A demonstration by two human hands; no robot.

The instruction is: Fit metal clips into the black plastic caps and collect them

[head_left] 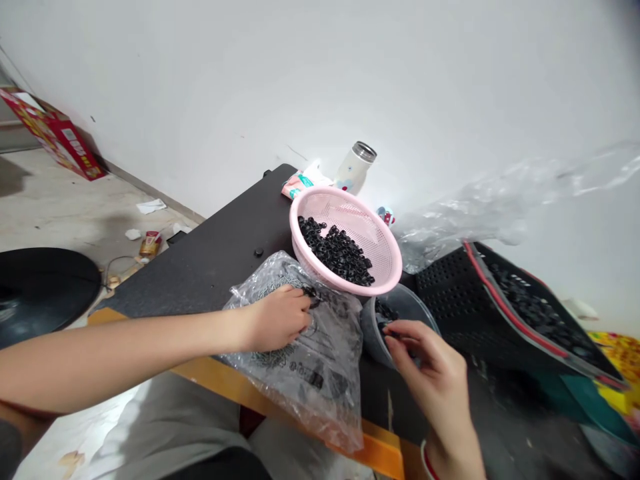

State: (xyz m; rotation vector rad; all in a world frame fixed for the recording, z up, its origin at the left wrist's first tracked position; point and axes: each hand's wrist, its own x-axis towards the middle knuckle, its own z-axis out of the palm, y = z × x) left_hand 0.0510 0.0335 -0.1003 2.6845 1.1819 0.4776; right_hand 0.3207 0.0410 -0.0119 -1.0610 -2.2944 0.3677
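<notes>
My left hand [285, 319] rests over a clear plastic bag [330, 373] holding many small silvery metal pieces, perhaps screws or nails. Its fingers are curled closed. Small black plastic parts [313, 293] show by the fingertips, but what lies inside the grip is hidden. At the rim of a translucent round tub [417, 307], my right hand [433, 370] has thumb and forefinger pinched on a small dark part. More black parts [385, 310] lie in that tub. Behind both hands, a pink mesh basket [375, 227] contains a heap of black plastic parts [343, 253].
A black perforated basket [450, 287] with a red rim, full of dark parts, tilts at right. Behind the pink basket stand a white bottle [353, 170] and a tissue pack [303, 183]. Clear plastic film [465, 207] lies along the wall. A black stool [47, 290] stands left of the dark table [225, 247].
</notes>
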